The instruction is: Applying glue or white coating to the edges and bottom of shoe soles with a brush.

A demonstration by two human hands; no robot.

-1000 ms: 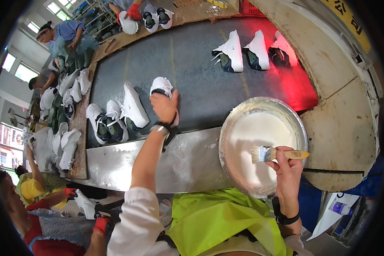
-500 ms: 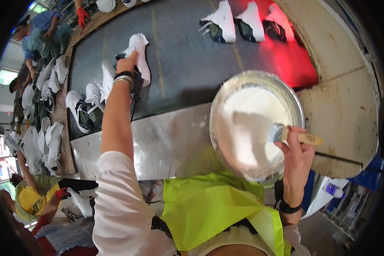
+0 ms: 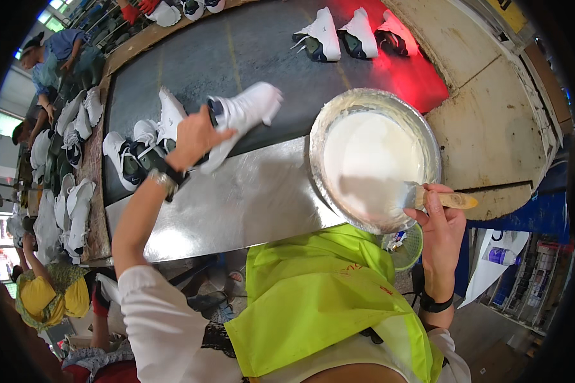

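Note:
A white sneaker (image 3: 248, 113) with a dark collar is held at its heel end by my left hand (image 3: 197, 137), the thumb stretched along its side. Its toe points up and right, blurred by motion. My right hand (image 3: 442, 223) is closed round the wooden handle of a flat brush (image 3: 457, 200). The brush head hangs over the near right part of a round metal bowl (image 3: 438, 153) holding white liquid (image 3: 370, 150); whether the bristles touch the liquid I cannot tell. More white sneakers (image 3: 122, 159) stand just left of my left hand.
Several white sneakers (image 3: 324, 37) stand on the dark conveyor belt (image 3: 198, 57), the far right ones under red light. A metal ledge (image 3: 236, 204) runs along its near edge. Co-workers and a rack of shoes (image 3: 76, 217) are on the left; a worn board (image 3: 492, 127) lies right.
My left hand has drawn the sneaker nearer and swung its toe toward the right. The brush stays over the bowl in my right hand. The head view has shifted slightly.

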